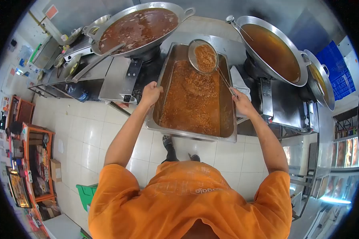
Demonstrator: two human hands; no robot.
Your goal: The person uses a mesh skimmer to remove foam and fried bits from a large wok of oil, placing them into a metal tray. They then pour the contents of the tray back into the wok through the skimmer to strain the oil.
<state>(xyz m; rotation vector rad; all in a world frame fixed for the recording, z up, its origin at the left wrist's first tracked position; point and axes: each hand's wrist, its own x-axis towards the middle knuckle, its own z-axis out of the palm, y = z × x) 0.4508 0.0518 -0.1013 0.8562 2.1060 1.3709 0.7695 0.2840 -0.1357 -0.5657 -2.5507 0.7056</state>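
Observation:
A deep rectangular metal pan (193, 134) holds a brown sauce (191, 95) with minced bits in it. My right hand (243, 102), at the pan's right side, is closed around the thin wire handle of a round mesh strainer (192, 63). The strainer's bowl is over the far end of the pan and contains a clump of wet, light-brown minced food (205, 58). My left hand (150, 94) is curled closed at the pan's left rim; its fingertips appear to grip that edge. A white cloth (240, 83) lies just beyond my right hand.
A large wok (137, 28) of reddish-brown liquid stands at the far left, a long ladle (95, 63) leaning across its rim. Another wok (271, 51) with brown oily liquid is on the right burner, with a smaller pan (320, 81) beside it. Tiled floor (119, 131) lies below.

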